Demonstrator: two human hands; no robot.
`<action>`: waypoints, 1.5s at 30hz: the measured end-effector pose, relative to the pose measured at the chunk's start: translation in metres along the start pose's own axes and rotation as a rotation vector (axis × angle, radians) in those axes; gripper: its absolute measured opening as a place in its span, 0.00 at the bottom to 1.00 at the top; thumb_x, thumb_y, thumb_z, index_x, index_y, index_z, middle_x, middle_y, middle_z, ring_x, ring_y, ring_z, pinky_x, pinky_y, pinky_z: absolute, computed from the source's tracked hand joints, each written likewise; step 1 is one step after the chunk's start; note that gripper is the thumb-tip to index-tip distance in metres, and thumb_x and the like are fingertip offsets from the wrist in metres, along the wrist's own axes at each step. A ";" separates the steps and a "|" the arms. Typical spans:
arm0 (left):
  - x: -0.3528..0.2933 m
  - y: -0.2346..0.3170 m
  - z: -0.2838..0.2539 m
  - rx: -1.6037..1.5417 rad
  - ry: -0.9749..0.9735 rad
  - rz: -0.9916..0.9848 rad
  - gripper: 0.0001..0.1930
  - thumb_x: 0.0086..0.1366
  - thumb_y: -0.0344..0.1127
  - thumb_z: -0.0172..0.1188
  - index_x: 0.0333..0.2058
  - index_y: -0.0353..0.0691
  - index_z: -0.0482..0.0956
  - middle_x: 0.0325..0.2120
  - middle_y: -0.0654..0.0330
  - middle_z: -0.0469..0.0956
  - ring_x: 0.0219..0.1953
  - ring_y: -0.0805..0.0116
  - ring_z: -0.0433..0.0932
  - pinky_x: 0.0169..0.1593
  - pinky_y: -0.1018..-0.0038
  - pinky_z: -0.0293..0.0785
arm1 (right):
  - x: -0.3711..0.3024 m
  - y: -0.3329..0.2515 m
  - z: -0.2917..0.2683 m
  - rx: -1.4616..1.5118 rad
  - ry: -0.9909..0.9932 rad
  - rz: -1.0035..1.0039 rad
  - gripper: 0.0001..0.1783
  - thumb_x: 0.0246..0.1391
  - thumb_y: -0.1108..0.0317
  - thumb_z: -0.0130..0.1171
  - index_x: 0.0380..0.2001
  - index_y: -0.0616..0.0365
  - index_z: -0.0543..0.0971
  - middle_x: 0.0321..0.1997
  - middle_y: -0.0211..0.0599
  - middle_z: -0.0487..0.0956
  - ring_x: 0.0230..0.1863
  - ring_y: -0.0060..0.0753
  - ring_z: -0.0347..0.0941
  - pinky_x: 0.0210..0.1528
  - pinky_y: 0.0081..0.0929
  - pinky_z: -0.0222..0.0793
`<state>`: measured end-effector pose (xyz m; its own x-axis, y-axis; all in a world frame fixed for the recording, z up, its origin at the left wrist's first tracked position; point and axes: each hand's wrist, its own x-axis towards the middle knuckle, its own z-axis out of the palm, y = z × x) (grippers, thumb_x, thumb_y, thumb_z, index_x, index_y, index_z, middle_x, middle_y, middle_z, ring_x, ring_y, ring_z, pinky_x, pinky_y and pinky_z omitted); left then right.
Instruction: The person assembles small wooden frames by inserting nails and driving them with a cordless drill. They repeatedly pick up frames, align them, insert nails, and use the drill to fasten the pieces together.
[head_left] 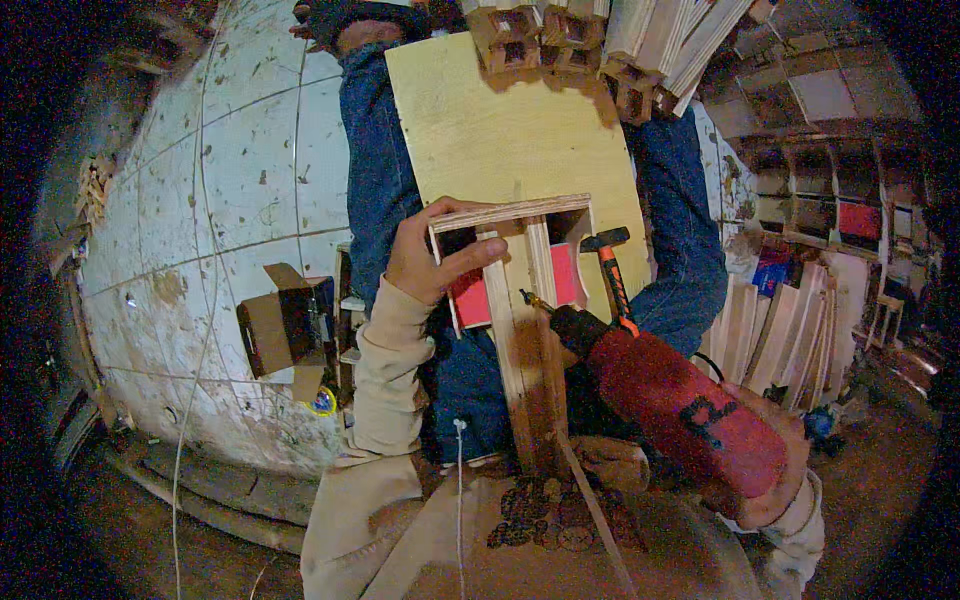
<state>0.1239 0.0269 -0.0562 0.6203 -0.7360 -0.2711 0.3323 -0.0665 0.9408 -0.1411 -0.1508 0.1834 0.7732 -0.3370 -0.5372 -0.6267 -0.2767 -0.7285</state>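
Observation:
Across my lap lies a wooden assembly, made of long strips joined to a short plywood box end with pinkish-red panels. My left hand grips the box end's left side, its thumb laid over the nearest strip. On the right, my right hand is wrapped round the rear of a red power drill, its fingers partly hidden. The drill's bit points at the strips; whether it touches them I cannot tell. Just right of the box end rests a hammer with an orange and black handle.
A plywood sheet lies between my legs, with bundled wooden strips at its far edge. An opened cardboard box and a tape roll sit on the stained tiled floor at left. More wood pieces stand at right.

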 end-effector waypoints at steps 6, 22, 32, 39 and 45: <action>0.000 -0.001 -0.002 0.036 -0.014 0.048 0.18 0.53 0.37 0.70 0.38 0.32 0.77 0.29 0.58 0.82 0.32 0.74 0.80 0.37 0.77 0.75 | 0.015 -0.030 -0.004 -0.251 -0.091 -0.032 0.47 0.37 0.47 0.67 0.54 0.72 0.67 0.46 0.53 0.78 0.44 0.43 0.78 0.51 0.35 0.72; 0.007 -0.023 0.003 0.072 0.188 0.261 0.18 0.48 0.43 0.72 0.34 0.38 0.81 0.29 0.53 0.80 0.30 0.58 0.80 0.36 0.69 0.76 | 0.093 -0.148 0.028 -1.147 -0.428 -0.210 0.42 0.36 0.48 0.68 0.53 0.63 0.72 0.45 0.53 0.78 0.43 0.51 0.78 0.46 0.41 0.73; 0.007 -0.020 0.003 0.137 0.197 0.247 0.19 0.45 0.39 0.74 0.34 0.39 0.79 0.29 0.53 0.80 0.29 0.57 0.79 0.35 0.69 0.75 | 0.109 -0.143 0.040 -1.203 -0.446 -0.151 0.38 0.39 0.47 0.67 0.51 0.61 0.75 0.46 0.49 0.78 0.42 0.47 0.78 0.49 0.39 0.72; 0.009 -0.019 0.002 0.105 0.169 0.246 0.18 0.49 0.42 0.72 0.33 0.36 0.80 0.27 0.53 0.80 0.30 0.59 0.79 0.36 0.69 0.75 | 0.091 -0.139 0.041 -1.247 -0.368 -0.272 0.35 0.41 0.47 0.66 0.50 0.59 0.76 0.46 0.47 0.79 0.42 0.44 0.78 0.51 0.38 0.72; 0.007 -0.010 -0.003 0.034 0.057 0.054 0.21 0.50 0.46 0.72 0.34 0.35 0.79 0.29 0.57 0.81 0.33 0.71 0.78 0.41 0.74 0.72 | 0.042 -0.071 0.014 -0.369 -0.044 0.191 0.45 0.35 0.49 0.68 0.55 0.65 0.69 0.51 0.51 0.75 0.51 0.43 0.73 0.55 0.37 0.67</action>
<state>0.1265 0.0243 -0.0683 0.6764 -0.6995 -0.2305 0.2737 -0.0519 0.9604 -0.0633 -0.1326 0.2066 0.6382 -0.3768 -0.6713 -0.7457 -0.5194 -0.4173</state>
